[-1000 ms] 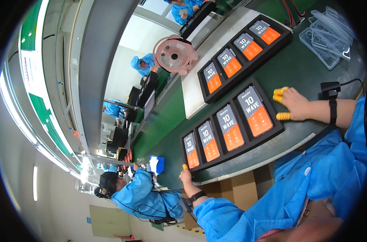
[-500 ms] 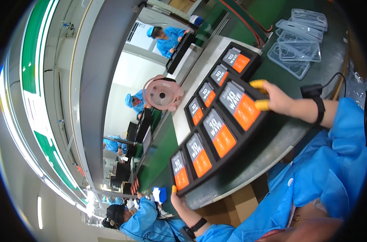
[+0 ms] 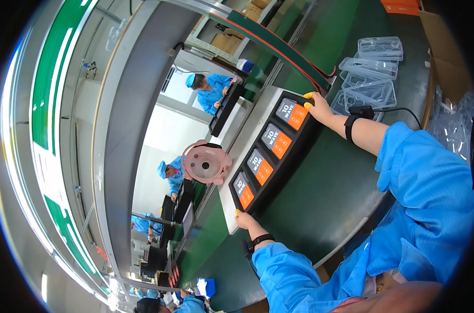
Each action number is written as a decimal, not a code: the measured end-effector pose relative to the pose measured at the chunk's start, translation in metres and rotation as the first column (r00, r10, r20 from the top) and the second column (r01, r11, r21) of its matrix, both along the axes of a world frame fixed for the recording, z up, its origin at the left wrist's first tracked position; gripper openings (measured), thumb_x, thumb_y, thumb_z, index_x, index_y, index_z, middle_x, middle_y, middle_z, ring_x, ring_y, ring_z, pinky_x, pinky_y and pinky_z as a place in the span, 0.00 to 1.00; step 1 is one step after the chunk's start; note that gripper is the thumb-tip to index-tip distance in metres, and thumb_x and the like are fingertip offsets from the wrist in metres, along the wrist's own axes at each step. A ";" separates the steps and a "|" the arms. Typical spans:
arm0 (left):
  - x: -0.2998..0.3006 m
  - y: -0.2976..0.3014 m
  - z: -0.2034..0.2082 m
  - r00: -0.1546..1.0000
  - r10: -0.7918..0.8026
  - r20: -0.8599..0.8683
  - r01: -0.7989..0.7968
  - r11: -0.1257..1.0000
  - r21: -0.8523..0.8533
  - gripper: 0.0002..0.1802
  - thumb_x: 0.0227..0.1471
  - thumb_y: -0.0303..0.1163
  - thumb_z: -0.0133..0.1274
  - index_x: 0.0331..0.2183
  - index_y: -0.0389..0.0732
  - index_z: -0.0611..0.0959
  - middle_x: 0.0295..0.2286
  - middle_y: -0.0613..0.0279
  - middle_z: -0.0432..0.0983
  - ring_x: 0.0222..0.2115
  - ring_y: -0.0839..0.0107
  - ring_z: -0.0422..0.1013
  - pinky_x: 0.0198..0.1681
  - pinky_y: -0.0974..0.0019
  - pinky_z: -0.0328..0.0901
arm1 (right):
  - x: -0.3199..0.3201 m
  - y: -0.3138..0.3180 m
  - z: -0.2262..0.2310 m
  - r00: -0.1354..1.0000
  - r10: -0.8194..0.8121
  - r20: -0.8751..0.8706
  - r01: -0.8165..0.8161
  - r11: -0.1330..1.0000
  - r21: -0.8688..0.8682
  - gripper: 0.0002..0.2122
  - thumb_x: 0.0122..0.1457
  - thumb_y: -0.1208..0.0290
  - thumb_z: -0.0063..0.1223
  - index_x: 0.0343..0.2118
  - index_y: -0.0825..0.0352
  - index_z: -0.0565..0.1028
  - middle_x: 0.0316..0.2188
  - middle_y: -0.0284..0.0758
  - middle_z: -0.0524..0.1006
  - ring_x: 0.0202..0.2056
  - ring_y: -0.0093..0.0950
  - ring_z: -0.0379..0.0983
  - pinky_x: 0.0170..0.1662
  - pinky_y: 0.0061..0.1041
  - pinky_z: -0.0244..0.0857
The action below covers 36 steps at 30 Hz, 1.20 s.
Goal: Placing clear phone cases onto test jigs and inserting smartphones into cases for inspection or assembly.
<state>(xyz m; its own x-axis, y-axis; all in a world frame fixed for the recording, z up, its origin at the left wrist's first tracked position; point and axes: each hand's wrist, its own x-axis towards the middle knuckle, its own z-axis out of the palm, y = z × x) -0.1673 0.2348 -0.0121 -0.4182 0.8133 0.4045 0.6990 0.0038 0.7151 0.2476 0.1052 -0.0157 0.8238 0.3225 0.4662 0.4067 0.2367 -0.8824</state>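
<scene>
A long black tray (image 3: 278, 170) holds several grey-and-orange boxes (image 3: 270, 138) in a row, each in its own compartment. It lies along the pale board (image 3: 232, 214) at the far side of the green table. My left hand (image 3: 244, 221) is closed on the tray's left end, a yellow finger cot at its edge. At the opposite end, my right hand (image 3: 320, 108) grips the corner with yellow-tipped fingers. Black bands circle both wrists. Whatever lies beneath the tray is hidden.
A pink fan (image 3: 205, 164) stands just beyond the tray. Clear plastic cases (image 3: 370, 73) lie piled to the right, near a black plug with a cable (image 3: 362, 111). Co-workers in blue sit across the line; a blue bin (image 3: 207, 287) is at the lower left.
Both my hands have carried the held tray away from me onto the pale board, where another filled tray lay. That other tray is now out of sight, apparently underneath.
</scene>
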 end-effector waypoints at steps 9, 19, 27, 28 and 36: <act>0.006 0.003 0.006 0.635 -0.341 0.693 0.298 0.936 0.188 0.31 0.49 0.47 0.32 0.45 0.30 0.62 0.43 0.50 0.61 0.42 0.63 0.60 0.45 0.67 0.55 | 0.007 0.013 0.004 0.993 -0.086 0.077 0.095 0.988 -0.121 0.11 0.48 0.72 0.46 0.35 0.69 0.69 0.36 0.43 0.68 0.40 0.36 0.63 0.44 0.26 0.56; 0.002 0.028 -0.009 0.985 0.102 0.138 -0.099 0.995 -0.027 0.32 0.50 0.46 0.27 0.28 0.25 0.74 0.28 0.38 0.70 0.32 0.44 0.66 0.36 0.54 0.60 | 0.001 0.001 -0.027 0.986 0.147 -0.084 -0.138 0.985 0.108 0.20 0.53 0.60 0.42 0.45 0.68 0.61 0.43 0.39 0.64 0.47 0.29 0.58 0.50 0.22 0.47; 0.005 0.024 -0.030 0.970 0.228 -0.079 -0.219 0.970 0.109 0.23 0.50 0.39 0.31 0.27 0.30 0.74 0.24 0.39 0.70 0.27 0.45 0.67 0.29 0.53 0.63 | -0.002 -0.011 -0.021 0.997 0.061 -0.039 -0.060 0.998 0.032 0.20 0.48 0.58 0.49 0.40 0.68 0.64 0.37 0.41 0.68 0.41 0.34 0.64 0.44 0.26 0.56; 0.010 0.015 -0.031 0.961 0.264 0.082 -0.275 0.946 0.170 0.20 0.49 0.38 0.33 0.28 0.30 0.73 0.24 0.39 0.70 0.28 0.46 0.67 0.28 0.54 0.64 | -0.001 -0.006 -0.023 0.997 0.071 -0.032 -0.070 0.997 0.032 0.20 0.48 0.58 0.49 0.40 0.68 0.64 0.37 0.41 0.68 0.41 0.34 0.64 0.44 0.26 0.56; 0.078 -0.056 -0.029 0.820 -0.213 0.531 -0.029 0.911 0.410 0.04 0.44 0.25 0.37 0.24 0.39 0.68 0.23 0.67 0.62 0.20 0.76 0.59 0.23 0.73 0.59 | 0.020 -0.006 -0.043 0.936 -0.280 0.214 0.272 0.960 0.067 0.14 0.50 0.67 0.48 0.36 0.70 0.67 0.35 0.41 0.68 0.39 0.32 0.63 0.43 0.26 0.56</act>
